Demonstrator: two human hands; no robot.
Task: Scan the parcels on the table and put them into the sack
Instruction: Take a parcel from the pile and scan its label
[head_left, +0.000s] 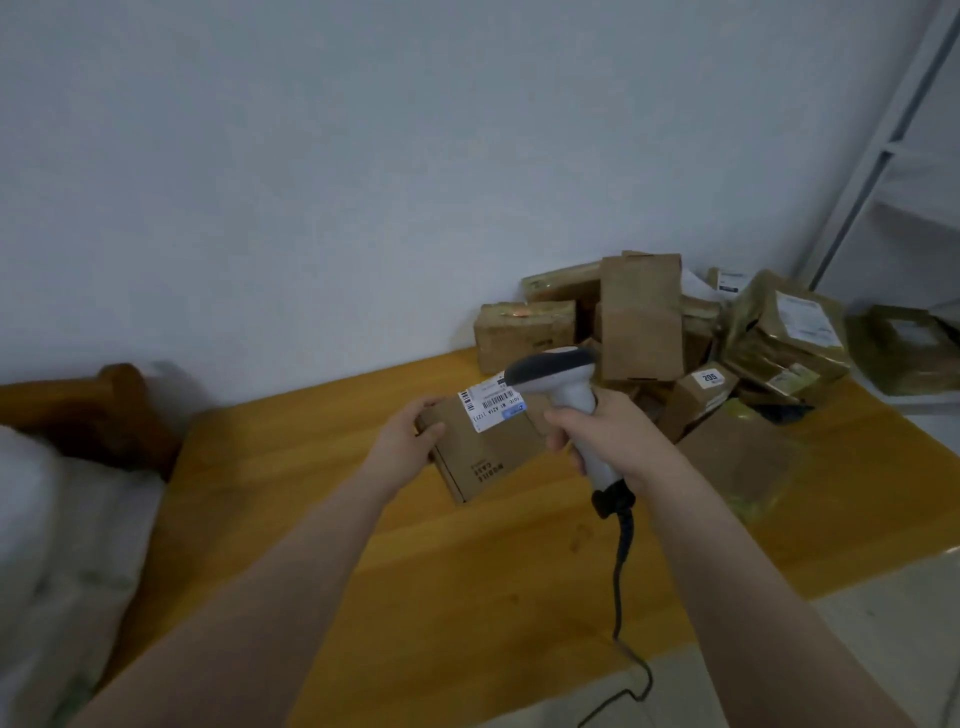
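Above the table (363, 519), left hand (402, 434) is gripping a flat parcel (483, 452) label-up, fingers curled round its edge; right hand (602, 436) is clasping the scanner (563, 382), aiming at the barcode (493, 402).

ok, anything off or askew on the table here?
Only the parcel pile at the table's back right: boxes heaped at all angles, one tall box on end. The held box and scanner look normal.

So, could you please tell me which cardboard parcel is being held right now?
The flat brown cardboard box with a white barcode label, gripped by the left hand; the other parcels lie piled, untouched.
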